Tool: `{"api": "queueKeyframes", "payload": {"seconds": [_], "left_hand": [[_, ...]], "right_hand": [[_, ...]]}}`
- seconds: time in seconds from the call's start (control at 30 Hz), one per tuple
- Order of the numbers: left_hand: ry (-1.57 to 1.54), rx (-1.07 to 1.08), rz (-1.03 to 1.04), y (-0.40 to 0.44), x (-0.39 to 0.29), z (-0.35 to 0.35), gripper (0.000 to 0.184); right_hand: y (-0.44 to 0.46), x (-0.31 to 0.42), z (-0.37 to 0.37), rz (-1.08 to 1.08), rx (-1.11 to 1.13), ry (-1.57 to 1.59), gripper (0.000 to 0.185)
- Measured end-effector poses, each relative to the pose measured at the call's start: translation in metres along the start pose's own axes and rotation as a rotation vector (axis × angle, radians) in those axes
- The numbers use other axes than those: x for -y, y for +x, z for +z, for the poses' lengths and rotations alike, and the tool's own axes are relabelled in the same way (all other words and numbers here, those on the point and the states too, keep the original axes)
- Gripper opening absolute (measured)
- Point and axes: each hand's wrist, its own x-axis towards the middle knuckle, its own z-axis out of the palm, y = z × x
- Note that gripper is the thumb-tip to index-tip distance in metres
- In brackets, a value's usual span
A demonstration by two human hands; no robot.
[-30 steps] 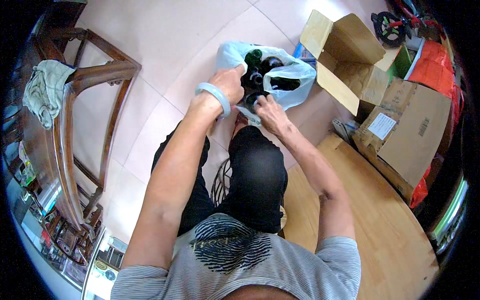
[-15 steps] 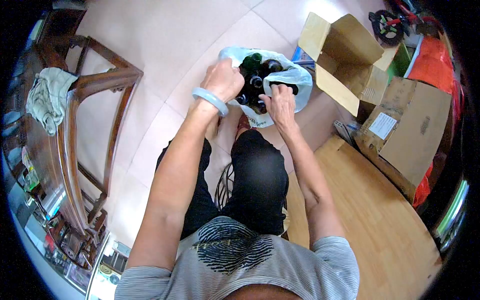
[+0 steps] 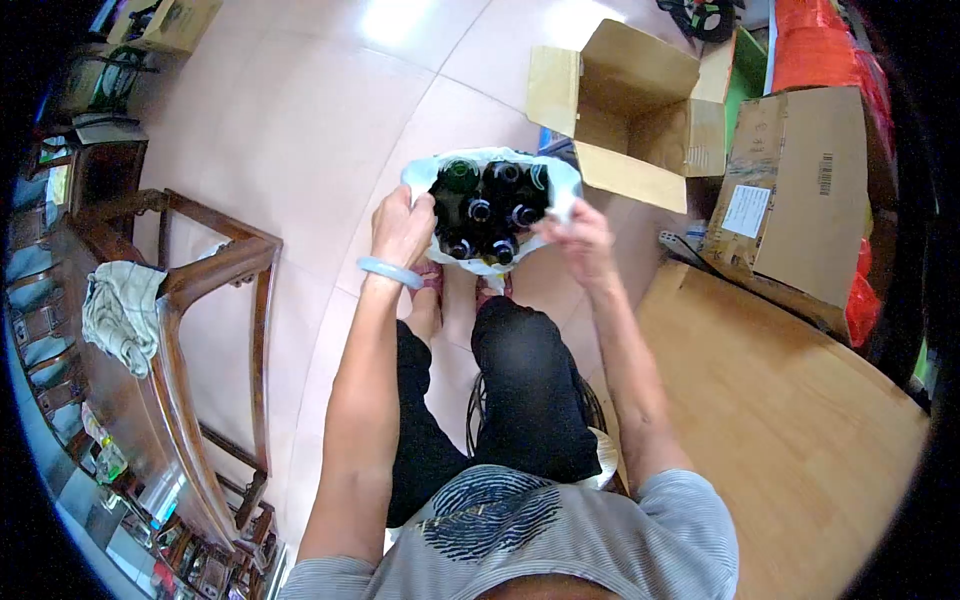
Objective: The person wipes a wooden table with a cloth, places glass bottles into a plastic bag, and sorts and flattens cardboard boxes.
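The person's left hand [image 3: 402, 228] grasps the left rim of a pale, whitish-blue plastic bag [image 3: 493, 154], fingers curled over its edge. The right hand [image 3: 583, 245] (slightly blurred) pinches the bag's right rim. Between the two hands the bag gapes open, in front of the person's knees and feet, and dark glass bottles [image 3: 480, 210] stand in it with their round mouths facing up; one at the far left looks green. A pale, smooth bangle [image 3: 391, 271] circles the left wrist. Beyond the bag to the right is an open brown cardboard box [image 3: 630, 180], its flaps spread. Nearer and farther right lies a closed brown cardboard box [image 3: 812, 190] with a white label [image 3: 746, 210].
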Motion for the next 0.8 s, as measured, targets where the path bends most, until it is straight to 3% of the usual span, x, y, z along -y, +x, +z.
{"api": "queueKeyframes", "payload": {"seconds": [0.07, 0.13, 0.17, 0.33, 0.4, 0.43, 0.5, 0.53, 0.6, 0.63, 0.67, 0.73, 0.8], "left_hand": [[0.029, -0.015, 0.016, -0.003, -0.009, 0.001, 0.025], [0.018, -0.004, 0.021, -0.008, -0.022, 0.004, 0.025], [-0.065, 0.083, -0.084, -0.016, -0.036, 0.003, 0.027], [-0.382, 0.392, -0.242, -0.028, -0.053, 0.031, 0.035], [-0.514, 0.290, -0.322, -0.024, -0.063, 0.034, 0.035], [-0.577, 0.332, -0.417, -0.021, -0.067, 0.031, 0.033], [-0.715, 0.397, -0.412, -0.020, -0.068, 0.037, 0.030], [-0.783, 0.434, -0.408, -0.019, -0.067, 0.042, 0.028], [-0.768, 0.508, -0.371, -0.015, -0.066, 0.052, 0.024], [-0.755, 0.552, -0.376, -0.014, -0.066, 0.055, 0.024], [-0.741, 0.596, -0.382, -0.016, -0.072, 0.058, 0.024], [-0.839, 0.470, -0.421, -0.020, -0.080, 0.058, 0.022], [-0.840, 0.466, -0.385, -0.015, -0.079, 0.061, 0.023]], "right_hand": [[-0.015, 0.033, -0.016, 0.153, 0.206, 0.338, 0.038], [-0.029, 0.042, -0.015, 0.210, 0.228, 0.304, 0.039], [-0.031, 0.046, -0.015, 0.236, 0.240, 0.286, 0.040], [-0.009, 0.014, 0.059, 0.174, 0.145, -0.187, 0.042], [-0.002, -0.007, 0.067, 0.055, 0.110, -0.446, 0.042], [-0.002, -0.008, 0.069, 0.029, 0.085, -0.535, 0.040], [-0.005, 0.008, 0.077, -0.025, 0.029, -0.721, 0.037], [-0.013, 0.031, 0.083, 0.105, 0.046, -0.937, 0.041], [-0.021, 0.034, 0.082, 0.044, 0.002, -1.019, 0.041], [-0.028, 0.045, 0.081, -0.126, 0.179, -1.314, 0.036], [-0.035, 0.042, 0.079, -0.267, 0.147, -1.342, 0.029], [-0.046, 0.054, 0.075, -0.307, 0.225, -1.150, 0.022], [-0.033, 0.043, 0.048, -0.440, -0.028, -0.990, 0.014]]}}
